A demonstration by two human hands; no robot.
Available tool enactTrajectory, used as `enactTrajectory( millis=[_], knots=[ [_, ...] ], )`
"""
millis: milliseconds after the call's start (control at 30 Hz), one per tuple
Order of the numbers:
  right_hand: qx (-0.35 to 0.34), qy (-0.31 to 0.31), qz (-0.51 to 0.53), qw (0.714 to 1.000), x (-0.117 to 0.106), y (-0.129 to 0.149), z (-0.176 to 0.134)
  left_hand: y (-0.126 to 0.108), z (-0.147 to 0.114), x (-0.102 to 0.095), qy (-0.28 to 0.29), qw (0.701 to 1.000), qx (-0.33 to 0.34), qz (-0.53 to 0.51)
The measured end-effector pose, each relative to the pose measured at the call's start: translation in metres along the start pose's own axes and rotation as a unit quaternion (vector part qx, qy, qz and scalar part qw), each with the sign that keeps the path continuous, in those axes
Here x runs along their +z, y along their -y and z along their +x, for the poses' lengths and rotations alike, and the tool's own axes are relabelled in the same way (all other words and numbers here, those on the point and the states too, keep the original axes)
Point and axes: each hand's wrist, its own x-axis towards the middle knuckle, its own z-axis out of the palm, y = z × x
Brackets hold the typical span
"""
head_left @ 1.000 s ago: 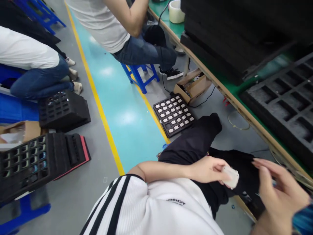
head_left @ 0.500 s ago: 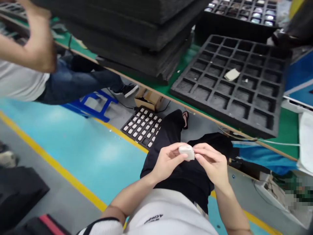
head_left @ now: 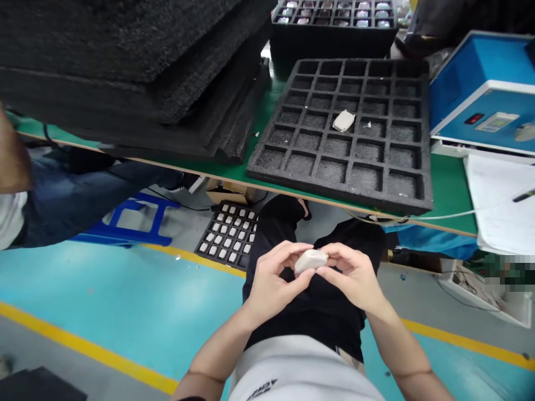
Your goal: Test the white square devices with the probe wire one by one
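Note:
Above my lap, a small off-white plastic case (head_left: 310,260) with rounded corners is held between both hands. My left hand (head_left: 278,275) pinches its left side with thumb and fingers. At its right end, the thumb and fingertips of my right hand (head_left: 349,273) close on it too. On the bench ahead, a similar off-white piece (head_left: 344,121) rests across the dividers of a black foam tray (head_left: 321,177). A tiny pale bit (head_left: 366,125) lies just right of that piece.
Stacked black foam sheets (head_left: 179,111) overhang the green bench (head_left: 449,189) at left. A blue machine (head_left: 480,94) and white paper (head_left: 497,206) are at right. Below, a filled tray (head_left: 228,231) lies on the floor near a blue stool (head_left: 154,220). Another person's arm (head_left: 14,156) shows at far left.
My view has swung right, so the bench tray sits further left and the blue machine shows more fully. The case has turned in my hands, and my right fingers reach further around its end.

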Motion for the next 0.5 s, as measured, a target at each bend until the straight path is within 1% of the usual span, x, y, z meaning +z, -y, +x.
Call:
enactTrajectory(
  millis=[100,167,233,300,333,400,433,467,500],
  knots=[
    [0.023,-0.028,0.089,0.995,0.008,-0.007,0.0,0.001,0.004,0.005,-0.034,0.998,0.029,-0.044],
    [0.014,-0.04,0.091,0.995,0.011,-0.008,-0.001,0.001,0.005,0.007,-0.041,0.997,0.048,-0.041],
    [-0.03,-0.068,0.045,0.996,0.008,-0.006,-0.002,0.001,0.005,0.006,-0.033,0.998,0.051,-0.014],
    [-0.091,-0.096,-0.029,0.991,0.001,0.0,-0.003,-0.001,0.004,0.004,-0.004,0.999,0.05,0.018],
    [-0.116,-0.097,-0.065,0.986,-0.003,0.003,-0.003,-0.002,0.004,0.002,0.016,0.998,0.053,0.036],
    [-0.144,-0.068,-0.119,0.98,-0.01,0.009,-0.003,-0.002,0.004,0.0,0.061,0.993,0.064,0.079],
    [-0.147,-0.049,-0.131,0.979,-0.013,0.011,-0.003,-0.001,0.004,-0.002,0.077,0.99,0.064,0.101],
    [-0.143,-0.033,-0.134,0.98,-0.015,0.013,-0.002,0.001,0.005,-0.003,0.08,0.988,0.062,0.116],
    [-0.134,-0.023,-0.131,0.982,-0.017,0.015,-0.001,0.003,0.005,-0.005,0.071,0.988,0.056,0.124]
  ],
)
